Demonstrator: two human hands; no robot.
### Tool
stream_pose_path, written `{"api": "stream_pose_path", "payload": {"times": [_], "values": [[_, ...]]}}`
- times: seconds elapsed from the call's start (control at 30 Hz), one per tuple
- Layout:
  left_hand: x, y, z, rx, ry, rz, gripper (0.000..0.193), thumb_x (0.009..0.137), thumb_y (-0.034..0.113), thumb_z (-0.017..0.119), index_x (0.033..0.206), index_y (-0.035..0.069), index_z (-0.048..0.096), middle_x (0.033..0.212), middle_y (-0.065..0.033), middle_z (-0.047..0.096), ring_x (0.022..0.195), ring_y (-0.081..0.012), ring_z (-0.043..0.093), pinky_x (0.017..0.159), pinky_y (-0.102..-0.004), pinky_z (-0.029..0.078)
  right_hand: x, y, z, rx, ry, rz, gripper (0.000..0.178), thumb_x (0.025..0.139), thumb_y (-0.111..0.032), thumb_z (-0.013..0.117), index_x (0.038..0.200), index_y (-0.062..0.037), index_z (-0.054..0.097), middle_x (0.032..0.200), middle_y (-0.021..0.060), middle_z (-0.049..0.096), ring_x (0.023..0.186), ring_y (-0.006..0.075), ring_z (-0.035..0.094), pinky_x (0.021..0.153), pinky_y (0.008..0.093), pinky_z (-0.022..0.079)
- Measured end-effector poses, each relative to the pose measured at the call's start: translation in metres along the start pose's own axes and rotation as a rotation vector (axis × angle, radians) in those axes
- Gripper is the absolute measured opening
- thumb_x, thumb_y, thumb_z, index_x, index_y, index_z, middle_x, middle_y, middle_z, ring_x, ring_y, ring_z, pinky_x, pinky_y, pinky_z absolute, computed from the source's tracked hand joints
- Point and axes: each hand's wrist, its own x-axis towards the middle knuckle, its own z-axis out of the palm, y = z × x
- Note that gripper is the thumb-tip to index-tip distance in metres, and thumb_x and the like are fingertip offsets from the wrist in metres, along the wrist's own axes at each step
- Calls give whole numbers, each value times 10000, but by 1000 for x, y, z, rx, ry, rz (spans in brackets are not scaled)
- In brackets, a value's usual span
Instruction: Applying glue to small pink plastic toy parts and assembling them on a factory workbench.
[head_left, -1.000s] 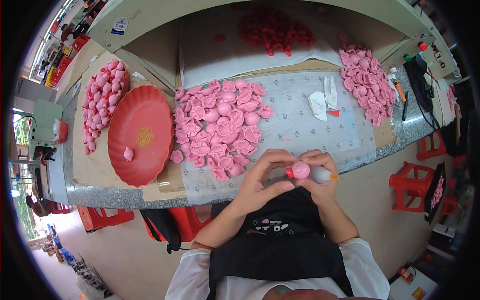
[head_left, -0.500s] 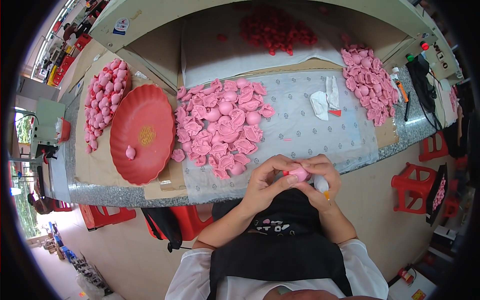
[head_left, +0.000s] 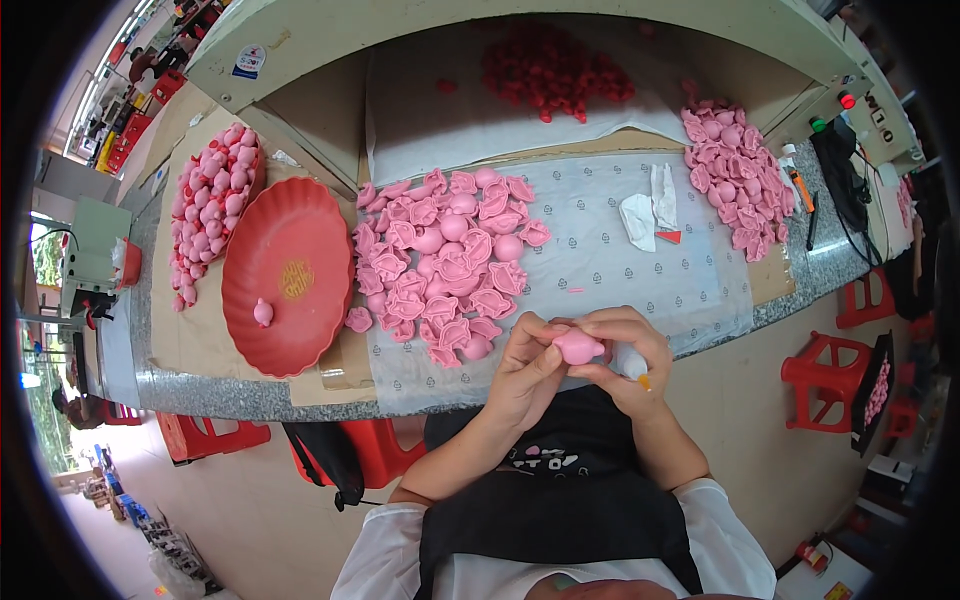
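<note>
pink bulb-shaped piece (head_left: pixel 578 346): where do you log it?

held up near the front edge of the granite worktable (head_left: pixel 245 396), between the two hands.

state of the hands?

together on the piece. left hand (head_left: pixel 522 375) pinches one end, thumb against fingers. right hand (head_left: pixel 650 338) has the other end, forefinger above, thumb below. same hand carries a translucent squeeze bottle (head_left: pixel 628 358), its yellow-orange tip (head_left: pixel 645 383) angled down toward the body.

how to do this step well?

my judgement: fingertips only, steady pressure from both sides, no twist. looks pliable, so a hard pinch might dent it. best to go easy on the bottle while the fingers press, and to have its tip turned off the pink surface.

looks of it?

plain pink, smooth, rounded, light catching the upper side. both ends partly under fingers; cannot tell what is fixed there.

anything to compare?

one small pink figure (head_left: pixel 263 313) lying in the red scalloped dish (head_left: pixel 247 262), round body, narrow nub. nearer the hands, a heap of pink curled pieces and balls (head_left: pixel 452 228).
</note>
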Motion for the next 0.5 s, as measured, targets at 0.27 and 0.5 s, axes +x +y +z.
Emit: {"api": "stream_pose_path", "payload": {"times": [0.27,0.5], "values": [[-2,-1,-6,-30,13,74,89,801,112,495,880,108,453,1010,-97,473,970,-193,442,853,-343,322,-6,11,9,465,62,139,136,669,23,615,766,13,520,928,171,531,860,249,543,756,313,426],[-1,-2,-6,20,-9,140,86,805,111,489,883,108,454,1043,-122,448,971,-211,437,837,-348,322,-8,10,13,603,122,223,114,684,-4,611,766,-1,532,907,158,537,846,216,533,759,318,420]]}}
